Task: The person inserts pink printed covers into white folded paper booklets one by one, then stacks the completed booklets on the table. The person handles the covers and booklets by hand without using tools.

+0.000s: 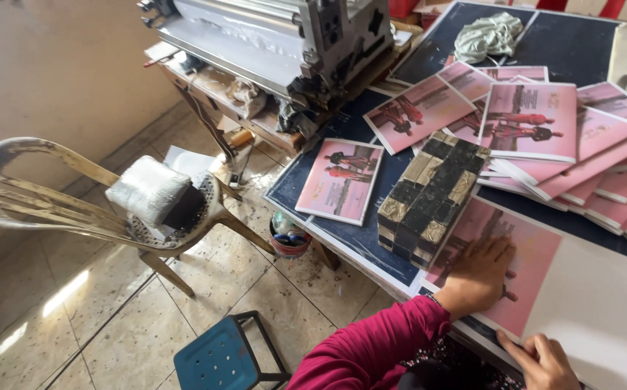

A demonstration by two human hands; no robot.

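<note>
My left hand (481, 273) lies flat, fingers spread, on a pink printed cover (529, 269) at the near edge of the dark blue table (306, 173). My right hand (541, 361) pinches the cover's near edge, beside its white blank half (602, 303). A heavy black-and-tan checkered block (430, 195) rests on the far left corner of the same sheet, touching distance from my left hand. A red sleeve covers my left arm.
A single pink booklet (341, 179) lies left of the block; several fanned pink booklets (545, 137) sit behind. A grey metal machine (277, 40) stands at the back. On the tiled floor: a worn white chair (75, 195) with a wrapped bundle, a blue stool (219, 357), a small tub (290, 237).
</note>
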